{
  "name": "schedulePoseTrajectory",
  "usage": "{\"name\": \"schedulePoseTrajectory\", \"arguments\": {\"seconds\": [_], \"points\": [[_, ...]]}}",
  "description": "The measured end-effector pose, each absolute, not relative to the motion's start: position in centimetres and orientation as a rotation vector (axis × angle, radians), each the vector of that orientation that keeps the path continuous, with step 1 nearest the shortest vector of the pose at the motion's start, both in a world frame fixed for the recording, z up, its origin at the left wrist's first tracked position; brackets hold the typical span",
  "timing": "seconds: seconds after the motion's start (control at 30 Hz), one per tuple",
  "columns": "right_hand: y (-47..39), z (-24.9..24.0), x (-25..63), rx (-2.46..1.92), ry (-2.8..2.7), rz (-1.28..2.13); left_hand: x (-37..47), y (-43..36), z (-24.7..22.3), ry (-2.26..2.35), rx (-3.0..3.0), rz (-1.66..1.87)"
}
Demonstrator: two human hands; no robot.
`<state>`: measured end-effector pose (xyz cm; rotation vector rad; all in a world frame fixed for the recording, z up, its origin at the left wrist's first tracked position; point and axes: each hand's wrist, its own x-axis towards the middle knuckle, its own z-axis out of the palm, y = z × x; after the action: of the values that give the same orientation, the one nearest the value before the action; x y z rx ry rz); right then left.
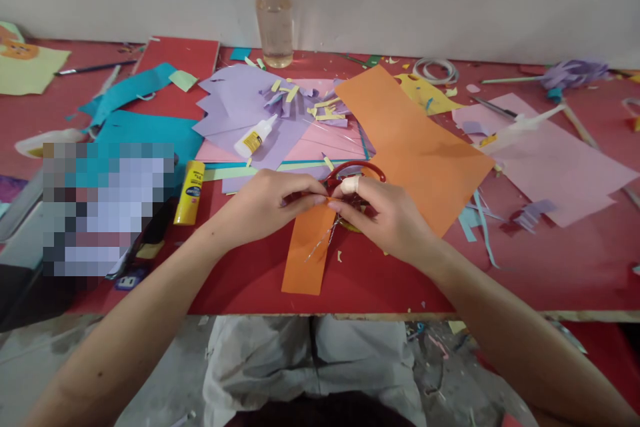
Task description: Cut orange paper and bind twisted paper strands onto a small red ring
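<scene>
Both my hands meet over the front of the red table, pinching the upper end of an orange paper strip [306,260]. My left hand [267,203] grips its left corner between thumb and fingers. On the right corner, my right hand [387,213] pinches too, with a pale wrap round one finger. A thin twisted silvery strand [323,243] lies across the strip; its upper end is hidden near my fingers. Red-handled scissors [367,165] rest just behind my hands, partly covered. A large orange sheet [413,147] lies beyond my right hand.
A yellow glue stick [190,193] stands left of my left hand. Behind lie a small white glue bottle [256,137] and purple paper [235,103]. A bottle of liquid [276,33] stands by the wall. Pink sheets [545,160] lie right; a blurred-out object [107,210] is left.
</scene>
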<state>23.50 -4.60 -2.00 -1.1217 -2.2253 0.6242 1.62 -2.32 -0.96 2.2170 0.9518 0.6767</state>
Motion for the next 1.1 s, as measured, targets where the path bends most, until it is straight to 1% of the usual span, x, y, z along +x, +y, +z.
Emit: {"name": "schedulePoseTrajectory", "arguments": {"seconds": [0.27, 0.53, 0.67, 0.8, 1.0, 1.1], "points": [[-4.78, -1.78, 23.54, -1.118, -2.183, 0.713, 1.40, -2.31, -0.80, 0.931, 2.209, 0.656], [-4.76, -1.96, 23.64, -1.097, -2.191, 0.666, 1.48, -2.41, -0.76, 0.930, 2.248, 0.661], [-4.80, -1.85, 23.64, -1.076, -2.182, 0.695, 1.53, -2.45, -0.75, 0.909, 2.287, 0.706], [-4.83, -1.62, 23.50, -1.072, -2.158, 0.770, 1.47, -2.49, -0.70, 0.888, 2.332, 0.759], [-4.85, -1.36, 23.48, -1.076, -2.057, 0.991, 1.42, -2.54, -0.84, 0.860, 2.365, 0.795], [-4.85, -1.35, 23.53, -1.086, -2.037, 1.027, 1.45, -2.56, -0.87, 0.853, 2.362, 0.803]]}}
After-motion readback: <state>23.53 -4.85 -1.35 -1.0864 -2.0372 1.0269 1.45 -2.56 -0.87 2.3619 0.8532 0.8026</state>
